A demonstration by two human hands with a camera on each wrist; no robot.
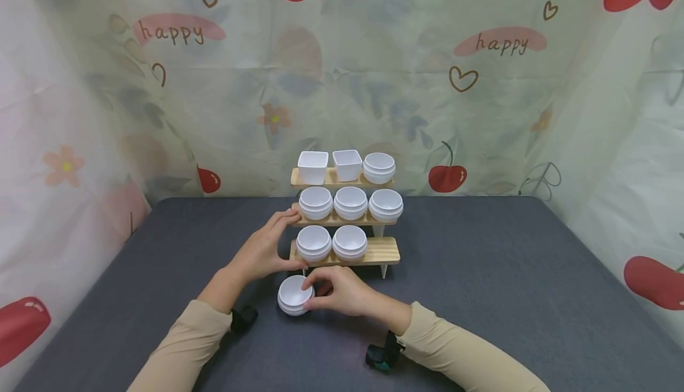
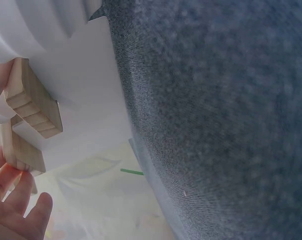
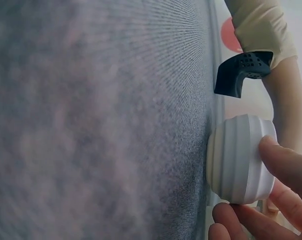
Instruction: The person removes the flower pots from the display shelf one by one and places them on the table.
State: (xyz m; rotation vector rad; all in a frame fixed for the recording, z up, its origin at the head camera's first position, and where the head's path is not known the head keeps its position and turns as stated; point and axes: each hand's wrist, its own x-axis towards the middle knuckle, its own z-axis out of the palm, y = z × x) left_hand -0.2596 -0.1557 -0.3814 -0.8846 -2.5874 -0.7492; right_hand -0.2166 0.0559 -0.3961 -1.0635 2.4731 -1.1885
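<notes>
Honestly, starting with the left hand (image 1: 263, 248), a careless nudge there could jolt the wooden stand (image 1: 382, 248) and knock the white bowls (image 1: 350, 240) on it. Next over, the loose bowl (image 1: 292, 300), just in front of the stand's lower left, might slip if the right hand's (image 1: 344, 291) pinch slackens; can't tell if it's touching the tabletop (image 1: 481, 273). Pose-wise, the left hand is spread wide, fingertips at the middle shelf's (image 1: 359, 221) left end, thumb by the bottom one. The right hand reaches in from the right, fingers pinching the loose bowl's right rim.
</notes>
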